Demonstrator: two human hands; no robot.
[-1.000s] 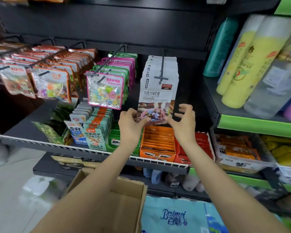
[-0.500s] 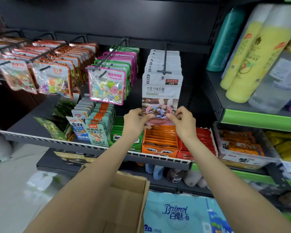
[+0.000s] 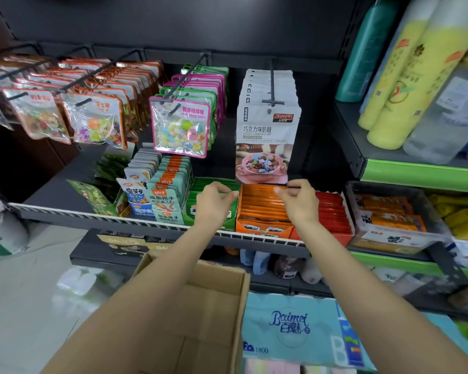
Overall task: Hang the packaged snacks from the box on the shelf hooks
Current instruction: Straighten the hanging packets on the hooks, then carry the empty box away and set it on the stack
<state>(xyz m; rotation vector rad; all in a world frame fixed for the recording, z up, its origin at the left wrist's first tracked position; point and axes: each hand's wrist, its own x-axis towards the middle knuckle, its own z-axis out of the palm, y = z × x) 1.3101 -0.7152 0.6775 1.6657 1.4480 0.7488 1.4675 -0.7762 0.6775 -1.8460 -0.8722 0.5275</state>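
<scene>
A white chocolate-candy pack hangs at the front of a full row on a black shelf hook. My left hand sits just below and left of the pack's bottom edge. My right hand is just below its right corner. Both hands are loosely curled, hold nothing and are apart from the pack. The open cardboard box sits under my forearms, and its inside is mostly hidden.
Pink-edged candy bags and orange-edged bags hang on hooks to the left. Orange, red and green snack cartons line the wire-edged shelf under my hands. Tall bottles stand at right; a tissue pack lies below.
Both hands have let go of the white pack's lower corners and dropped a little below it. The pack now hangs free on the hook.
</scene>
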